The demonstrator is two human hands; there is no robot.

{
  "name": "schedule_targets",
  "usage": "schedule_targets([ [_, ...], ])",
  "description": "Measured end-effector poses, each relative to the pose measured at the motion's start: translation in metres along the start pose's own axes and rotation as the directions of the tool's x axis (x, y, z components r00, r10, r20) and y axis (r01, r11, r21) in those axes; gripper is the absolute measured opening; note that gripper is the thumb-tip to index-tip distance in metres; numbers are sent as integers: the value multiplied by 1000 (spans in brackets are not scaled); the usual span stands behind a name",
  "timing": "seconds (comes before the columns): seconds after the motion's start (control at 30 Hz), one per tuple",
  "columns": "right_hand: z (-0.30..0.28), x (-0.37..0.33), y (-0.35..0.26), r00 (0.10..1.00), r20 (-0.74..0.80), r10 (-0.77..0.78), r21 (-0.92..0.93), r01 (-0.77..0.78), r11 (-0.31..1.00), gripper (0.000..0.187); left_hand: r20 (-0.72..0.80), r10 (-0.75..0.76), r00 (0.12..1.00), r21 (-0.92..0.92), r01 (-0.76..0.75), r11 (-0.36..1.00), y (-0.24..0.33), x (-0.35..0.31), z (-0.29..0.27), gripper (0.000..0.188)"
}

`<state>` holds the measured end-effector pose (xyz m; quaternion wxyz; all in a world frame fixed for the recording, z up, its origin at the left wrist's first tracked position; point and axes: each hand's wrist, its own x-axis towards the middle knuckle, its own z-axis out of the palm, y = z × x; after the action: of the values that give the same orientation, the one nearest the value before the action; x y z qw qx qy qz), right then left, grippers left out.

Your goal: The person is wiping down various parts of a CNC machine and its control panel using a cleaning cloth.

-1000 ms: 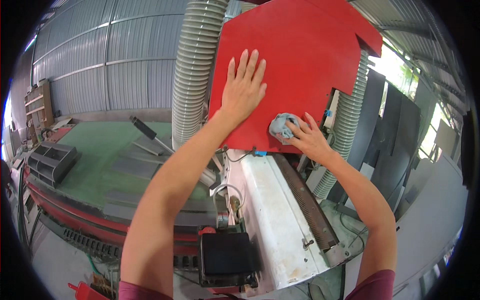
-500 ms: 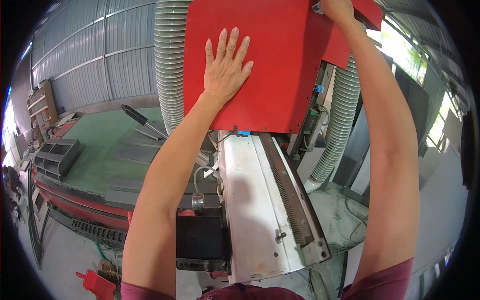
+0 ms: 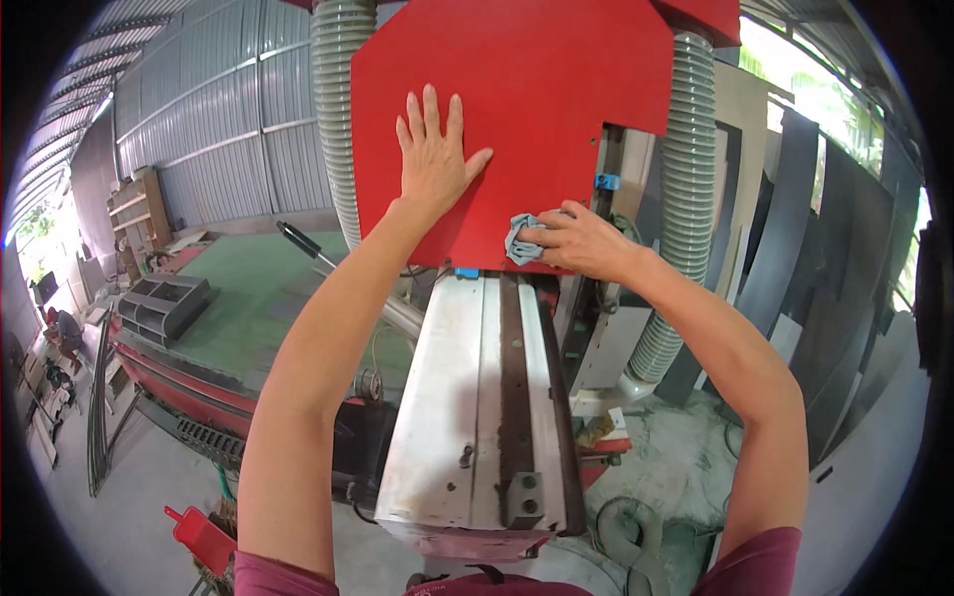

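A large red metal panel covers the front of a machine before me. My left hand lies flat on its left half, fingers spread, with nothing in it. Near the panel's lower right edge, my right hand grips a crumpled grey-blue rag and presses it to the red surface. Part of the rag is hidden under my fingers. Just below the panel runs a white machine beam with a dark rail along its right side.
Ribbed clear hoses hang on both sides of the panel. At left lies a green machine bed with a grey compartmented tray. A red dustpan-like scoop is at lower left. Dark boards lean at right.
My right hand has come down from the panel's upper right corner to its lower right edge with the rag. The left hand stays flat on the panel. The view has shifted.
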<state>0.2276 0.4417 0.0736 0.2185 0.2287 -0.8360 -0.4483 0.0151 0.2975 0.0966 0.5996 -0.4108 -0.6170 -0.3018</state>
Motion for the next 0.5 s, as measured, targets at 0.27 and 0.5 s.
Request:
schedule_targets([
  [0.27, -65, 38, 153, 807, -429, 405, -197, -521, 830, 38, 347, 43, 937, 191, -115, 975, 36, 3, -28, 117],
  [0.5, -71, 14, 221, 608, -511, 608, 85, -667, 740, 39, 440, 19, 898, 229, -132, 964, 50, 8, -16, 124],
])
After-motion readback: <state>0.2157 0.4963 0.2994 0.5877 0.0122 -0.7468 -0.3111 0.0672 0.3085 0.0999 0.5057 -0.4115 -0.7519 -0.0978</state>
